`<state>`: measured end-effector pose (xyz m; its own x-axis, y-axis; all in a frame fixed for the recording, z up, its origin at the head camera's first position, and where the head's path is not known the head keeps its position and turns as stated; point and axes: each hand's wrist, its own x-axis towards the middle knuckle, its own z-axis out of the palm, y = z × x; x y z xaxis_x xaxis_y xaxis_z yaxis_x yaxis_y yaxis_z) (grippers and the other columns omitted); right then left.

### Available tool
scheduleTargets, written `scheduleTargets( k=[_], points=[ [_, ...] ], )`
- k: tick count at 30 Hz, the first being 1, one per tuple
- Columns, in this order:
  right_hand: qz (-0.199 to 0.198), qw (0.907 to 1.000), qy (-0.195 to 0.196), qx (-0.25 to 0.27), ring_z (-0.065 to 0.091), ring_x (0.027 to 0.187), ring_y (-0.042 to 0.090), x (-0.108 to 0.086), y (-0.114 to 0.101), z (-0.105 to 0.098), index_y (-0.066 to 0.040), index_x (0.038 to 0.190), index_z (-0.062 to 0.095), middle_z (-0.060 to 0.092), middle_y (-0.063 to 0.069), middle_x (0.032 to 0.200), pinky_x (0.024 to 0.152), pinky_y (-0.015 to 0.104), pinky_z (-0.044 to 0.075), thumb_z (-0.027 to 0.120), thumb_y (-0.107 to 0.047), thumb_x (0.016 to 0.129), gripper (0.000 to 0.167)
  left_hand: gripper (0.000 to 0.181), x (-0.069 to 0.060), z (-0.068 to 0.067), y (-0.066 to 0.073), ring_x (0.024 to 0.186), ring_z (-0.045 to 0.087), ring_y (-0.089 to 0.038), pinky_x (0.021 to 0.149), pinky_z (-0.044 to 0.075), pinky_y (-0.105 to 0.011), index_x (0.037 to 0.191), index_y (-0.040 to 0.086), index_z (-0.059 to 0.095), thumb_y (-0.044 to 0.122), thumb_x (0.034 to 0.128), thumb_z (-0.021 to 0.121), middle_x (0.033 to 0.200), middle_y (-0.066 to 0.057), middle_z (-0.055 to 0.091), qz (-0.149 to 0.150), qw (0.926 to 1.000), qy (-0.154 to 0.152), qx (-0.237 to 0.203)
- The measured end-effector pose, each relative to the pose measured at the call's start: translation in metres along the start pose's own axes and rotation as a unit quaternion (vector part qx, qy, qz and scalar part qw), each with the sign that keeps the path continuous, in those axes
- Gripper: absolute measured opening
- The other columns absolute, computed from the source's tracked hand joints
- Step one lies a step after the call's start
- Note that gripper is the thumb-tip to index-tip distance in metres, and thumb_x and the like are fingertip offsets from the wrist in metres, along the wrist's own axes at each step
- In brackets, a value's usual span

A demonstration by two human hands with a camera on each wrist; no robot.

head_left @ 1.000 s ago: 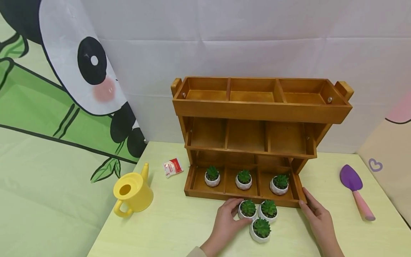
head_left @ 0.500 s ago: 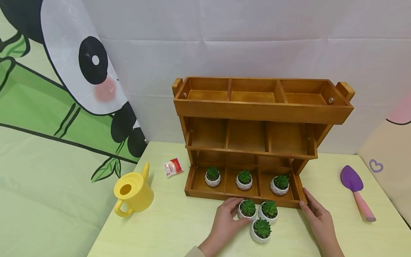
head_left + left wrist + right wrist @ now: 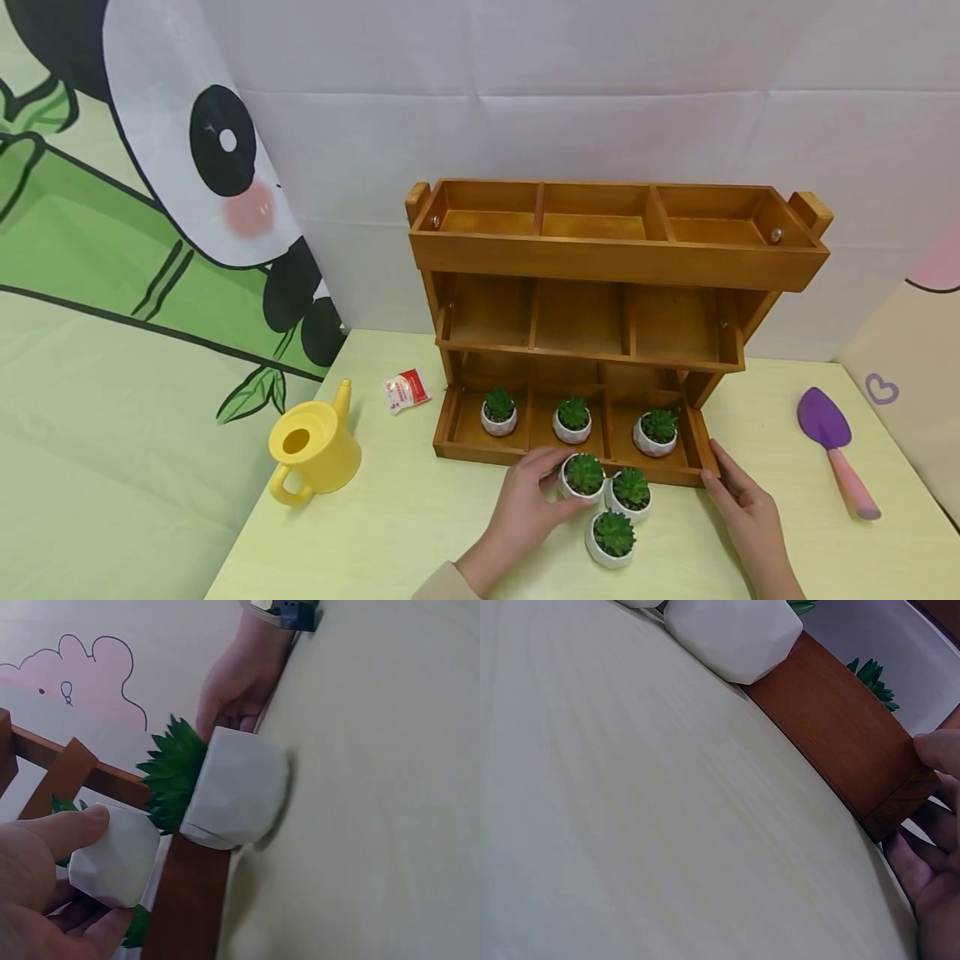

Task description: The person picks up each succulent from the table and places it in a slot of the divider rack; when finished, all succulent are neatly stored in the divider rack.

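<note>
My left hand [image 3: 521, 508] pinches a small white faceted pot with a green succulent [image 3: 584, 475] between thumb and fingers. In the left wrist view this white pot [image 3: 116, 859] is held slightly above the tabletop. Close beside it on the table stand two more potted succulents, one to the right [image 3: 630, 493] and one nearer me [image 3: 611, 537]. My right hand [image 3: 750, 517] grips the front right corner of a brown wooden three-tier plant stand [image 3: 615, 262]. Its thumb lies on the front edge, with the fingers round the side. Three potted succulents sit in the bottom tier, one per compartment.
To the left stands a yellow watering can [image 3: 315, 450], with a small red and white packet [image 3: 407, 391] behind it. A purple trowel with a pink handle [image 3: 836, 450] lies on the right. A pale wall cloth [image 3: 600, 100] hangs behind the stand.
My left hand has raised its potted succulent a little off the table, towards the stand. The right hand stays on the stand's corner.
</note>
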<state>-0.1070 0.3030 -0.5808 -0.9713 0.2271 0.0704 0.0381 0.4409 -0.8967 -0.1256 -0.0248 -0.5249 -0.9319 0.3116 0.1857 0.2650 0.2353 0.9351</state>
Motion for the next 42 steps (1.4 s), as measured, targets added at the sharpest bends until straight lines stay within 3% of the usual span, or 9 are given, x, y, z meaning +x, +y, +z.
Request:
scheduleTargets(
  k=[7,17,24,27,33,42],
  points=[
    [0.003,1.0,-0.003,-0.006,0.041,0.12,-0.021,0.0,0.0,0.0,-0.015,0.16,0.043,0.044,0.019,0.156,0.092,0.001,0.039,0.061,-0.034,0.107,0.059,0.061,0.009,-0.007,0.021,0.122,0.062,-0.013,0.099,0.052,-0.022,0.137,0.007,0.067,0.015,0.0825,0.092,0.137,-0.007,0.063,0.022,0.9996,-0.017,0.003],
    [0.008,0.9999,0.0,-0.007,0.041,0.119,-0.02,0.0,0.0,-0.001,-0.015,0.16,0.043,0.044,0.019,0.155,0.091,0.001,0.04,0.061,-0.035,0.107,0.059,0.06,0.025,-0.012,0.043,0.118,0.063,-0.008,0.096,0.053,-0.02,0.137,0.005,0.067,0.012,0.082,0.092,0.133,0.001,0.062,0.039,0.9986,-0.032,0.014],
    [0.002,1.0,0.002,0.002,0.042,0.119,-0.02,0.0,0.001,0.0,-0.013,0.16,0.044,0.044,0.021,0.154,0.091,0.001,0.041,0.061,-0.032,0.108,0.058,0.058,0.04,-0.016,0.068,0.115,0.063,-0.005,0.094,0.057,-0.027,0.135,0.007,0.068,0.013,0.0829,0.091,0.133,0.001,0.063,0.073,0.9958,-0.036,0.04],
    [0.001,1.0,-0.001,0.004,0.042,0.119,-0.02,0.0,0.001,0.0,-0.013,0.16,0.044,0.044,0.021,0.155,0.091,0.002,0.041,0.061,-0.032,0.108,0.058,0.058,0.045,-0.018,0.077,0.115,0.063,-0.005,0.093,0.057,-0.025,0.136,0.006,0.067,0.012,0.0825,0.091,0.134,0.0,0.063,0.087,0.9949,-0.036,0.036],
    [0.001,1.0,0.0,0.001,0.041,0.119,-0.021,0.0,0.0,0.0,-0.013,0.16,0.044,0.045,0.021,0.154,0.091,0.001,0.041,0.061,-0.033,0.108,0.058,0.059,0.055,-0.017,0.091,0.118,0.064,-0.009,0.096,0.053,-0.02,0.136,0.008,0.067,0.013,0.0826,0.091,0.135,0.002,0.062,0.096,0.9941,-0.034,0.039],
    [0.007,1.0,-0.001,0.0,0.042,0.119,-0.02,0.0,0.0,0.0,-0.014,0.16,0.044,0.045,0.021,0.154,0.091,0.001,0.041,0.061,-0.034,0.107,0.059,0.057,0.076,-0.009,0.11,0.12,0.06,-0.004,0.099,0.05,-0.018,0.137,0.008,0.067,0.012,0.0845,0.09,0.134,0.003,0.061,0.1,0.9942,-0.038,0.01]
  ],
)
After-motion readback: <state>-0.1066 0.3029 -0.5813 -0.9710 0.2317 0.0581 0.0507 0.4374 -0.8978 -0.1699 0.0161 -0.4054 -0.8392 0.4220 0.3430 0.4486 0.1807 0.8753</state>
